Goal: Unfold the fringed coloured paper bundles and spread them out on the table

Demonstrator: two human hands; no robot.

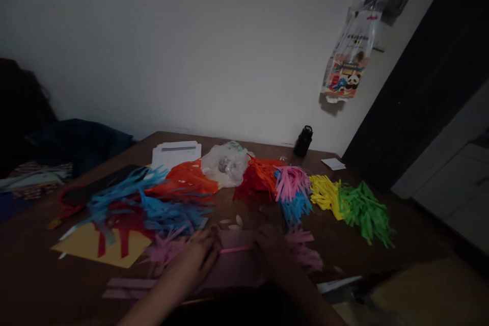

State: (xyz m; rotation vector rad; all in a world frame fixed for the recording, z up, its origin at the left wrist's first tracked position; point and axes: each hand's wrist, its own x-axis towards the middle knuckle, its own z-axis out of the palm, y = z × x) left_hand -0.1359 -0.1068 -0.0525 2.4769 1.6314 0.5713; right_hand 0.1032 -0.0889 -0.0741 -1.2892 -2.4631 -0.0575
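A pink sheet with fringed strips at both ends lies at the table's near edge, a brighter pink line crossing its middle. On the left part of the sheet is my left hand, its fingers curled over the paper. My right hand is at the right part, dark and blurred, its fingers hard to make out. Pink fringe spreads beyond my right hand, and more pink fringe lies beside my left wrist. Pink strips rest to the left of my left forearm.
Blue fringes, orange paper, a clear plastic bag, red fringe, yellow fringe and green fringe cover the table. Yellow paper lies left. A black bottle stands near the wall.
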